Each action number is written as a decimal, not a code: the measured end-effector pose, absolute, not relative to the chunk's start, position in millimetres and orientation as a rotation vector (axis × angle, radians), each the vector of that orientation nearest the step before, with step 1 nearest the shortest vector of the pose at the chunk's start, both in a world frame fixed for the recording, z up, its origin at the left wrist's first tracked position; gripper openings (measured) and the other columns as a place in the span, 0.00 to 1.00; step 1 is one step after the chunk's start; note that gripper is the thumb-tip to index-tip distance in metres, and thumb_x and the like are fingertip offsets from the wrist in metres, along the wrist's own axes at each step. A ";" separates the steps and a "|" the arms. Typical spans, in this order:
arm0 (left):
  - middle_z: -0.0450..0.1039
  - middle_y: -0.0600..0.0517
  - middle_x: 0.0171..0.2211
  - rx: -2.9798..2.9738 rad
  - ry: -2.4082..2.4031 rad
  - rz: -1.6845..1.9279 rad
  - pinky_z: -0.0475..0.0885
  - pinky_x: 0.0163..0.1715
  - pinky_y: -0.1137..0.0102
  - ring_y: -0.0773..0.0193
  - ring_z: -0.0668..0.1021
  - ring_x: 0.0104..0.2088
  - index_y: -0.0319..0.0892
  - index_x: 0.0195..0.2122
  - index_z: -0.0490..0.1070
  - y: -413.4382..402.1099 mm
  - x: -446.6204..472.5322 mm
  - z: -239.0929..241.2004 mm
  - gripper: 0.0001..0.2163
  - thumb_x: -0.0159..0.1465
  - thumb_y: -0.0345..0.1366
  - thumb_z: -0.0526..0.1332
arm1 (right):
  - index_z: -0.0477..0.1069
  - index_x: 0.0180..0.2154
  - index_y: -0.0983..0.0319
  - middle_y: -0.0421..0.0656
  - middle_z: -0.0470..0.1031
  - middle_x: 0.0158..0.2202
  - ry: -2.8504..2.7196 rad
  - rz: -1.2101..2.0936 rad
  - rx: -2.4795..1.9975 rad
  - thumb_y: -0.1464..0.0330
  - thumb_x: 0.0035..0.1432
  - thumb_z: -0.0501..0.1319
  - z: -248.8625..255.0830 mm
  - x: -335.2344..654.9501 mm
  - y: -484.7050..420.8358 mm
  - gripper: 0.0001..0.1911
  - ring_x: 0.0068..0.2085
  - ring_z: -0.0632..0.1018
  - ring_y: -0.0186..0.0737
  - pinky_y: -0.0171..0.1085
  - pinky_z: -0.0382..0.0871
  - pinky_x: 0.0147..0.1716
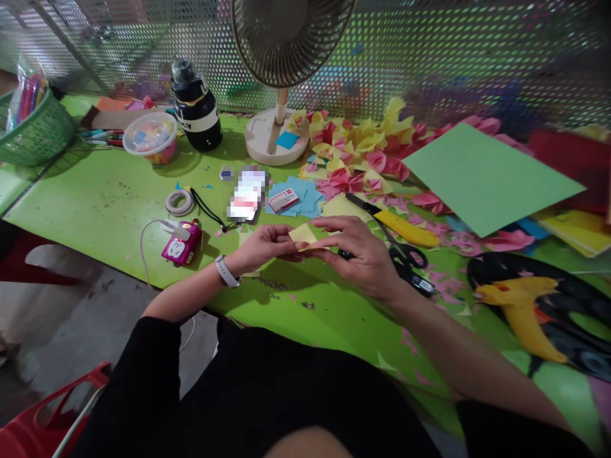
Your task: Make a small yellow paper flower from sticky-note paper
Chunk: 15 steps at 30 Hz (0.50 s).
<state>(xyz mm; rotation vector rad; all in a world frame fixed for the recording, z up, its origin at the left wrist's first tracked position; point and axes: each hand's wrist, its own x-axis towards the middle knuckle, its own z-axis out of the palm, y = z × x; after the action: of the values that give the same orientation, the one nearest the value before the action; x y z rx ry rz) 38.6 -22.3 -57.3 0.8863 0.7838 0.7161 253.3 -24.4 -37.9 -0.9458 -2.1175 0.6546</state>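
A small yellow paper square (pixel 302 234) is held above the green table (pixel 105 203) between both hands. My left hand (pixel 260 247), with a white band on its wrist, pinches the paper's left side. My right hand (pixel 360 251) pinches its right edge, fingers curled over it. Black-handled scissors (pixel 405 257) and a yellow-handled cutter (pixel 405 230) lie just right of my right hand. A heap of folded pink and yellow paper pieces (pixel 358 152) lies behind the hands.
A fan (pixel 281 76) stands at the back centre, beside a black bottle (pixel 195 108) and a lidded plastic tub (pixel 151 137). A green basket (pixel 33 130) sits far left. Tape roll (pixel 180 202), pink gadget (pixel 181 243), blue papers (pixel 305 194), a green sheet (pixel 487 178).
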 end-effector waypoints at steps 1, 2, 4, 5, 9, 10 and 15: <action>0.80 0.47 0.33 0.905 0.770 0.719 0.78 0.40 0.68 0.67 0.82 0.33 0.33 0.39 0.74 -23.1 39.0 -57.7 0.17 0.53 0.38 0.74 | 0.78 0.34 0.54 0.46 0.78 0.49 -2.055 0.694 -0.980 0.61 0.62 0.63 -38.9 251.7 -25.1 0.06 0.53 0.76 0.51 0.54 0.71 0.52; 0.81 0.46 0.34 0.929 0.753 0.721 0.79 0.42 0.67 0.66 0.83 0.35 0.34 0.40 0.74 -23.9 39.3 -58.0 0.17 0.54 0.39 0.73 | 0.77 0.33 0.55 0.46 0.79 0.48 -1.997 0.740 -1.001 0.60 0.61 0.64 -40.1 250.3 -25.6 0.07 0.51 0.77 0.50 0.53 0.72 0.51; 0.81 0.46 0.36 0.987 0.713 0.719 0.79 0.44 0.66 0.65 0.83 0.37 0.34 0.42 0.75 -25.4 39.8 -58.4 0.16 0.57 0.39 0.72 | 0.75 0.32 0.57 0.46 0.79 0.44 -1.911 0.850 -1.023 0.59 0.60 0.65 -42.3 248.1 -26.4 0.09 0.47 0.79 0.47 0.49 0.75 0.47; 0.81 0.45 0.37 1.015 0.698 0.711 0.78 0.45 0.67 0.65 0.83 0.38 0.34 0.42 0.75 -25.9 39.8 -58.5 0.15 0.58 0.39 0.71 | 0.75 0.32 0.58 0.46 0.79 0.42 -1.886 0.910 -1.032 0.59 0.60 0.65 -43.0 247.3 -26.9 0.10 0.44 0.80 0.46 0.47 0.76 0.44; 0.80 0.46 0.36 1.032 0.689 0.643 0.79 0.45 0.66 0.66 0.82 0.38 0.35 0.42 0.75 -26.6 39.1 -57.2 0.13 0.60 0.38 0.69 | 0.76 0.34 0.59 0.43 0.80 0.35 -1.855 1.037 -1.069 0.59 0.60 0.65 -44.0 245.9 -29.1 0.09 0.34 0.80 0.40 0.40 0.77 0.34; 0.80 0.46 0.36 1.015 0.690 0.628 0.79 0.44 0.65 0.65 0.82 0.38 0.35 0.42 0.75 -26.5 38.6 -56.7 0.13 0.60 0.38 0.69 | 0.76 0.34 0.59 0.43 0.80 0.34 -1.857 1.037 -1.069 0.60 0.60 0.65 -44.2 246.0 -29.5 0.09 0.34 0.80 0.39 0.40 0.77 0.34; 0.79 0.43 0.40 0.964 0.665 0.643 0.79 0.44 0.65 0.62 0.81 0.41 0.35 0.43 0.76 -26.7 36.7 -56.7 0.15 0.58 0.39 0.70 | 0.76 0.35 0.59 0.44 0.80 0.35 -1.868 1.037 -1.079 0.59 0.61 0.65 -46.5 247.6 -29.5 0.10 0.34 0.80 0.40 0.40 0.78 0.33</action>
<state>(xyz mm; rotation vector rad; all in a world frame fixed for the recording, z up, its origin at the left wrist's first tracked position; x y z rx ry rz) 36.7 -26.7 -56.7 0.9643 0.6652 0.6430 247.6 -29.5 -46.5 -1.0786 -1.8684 1.0370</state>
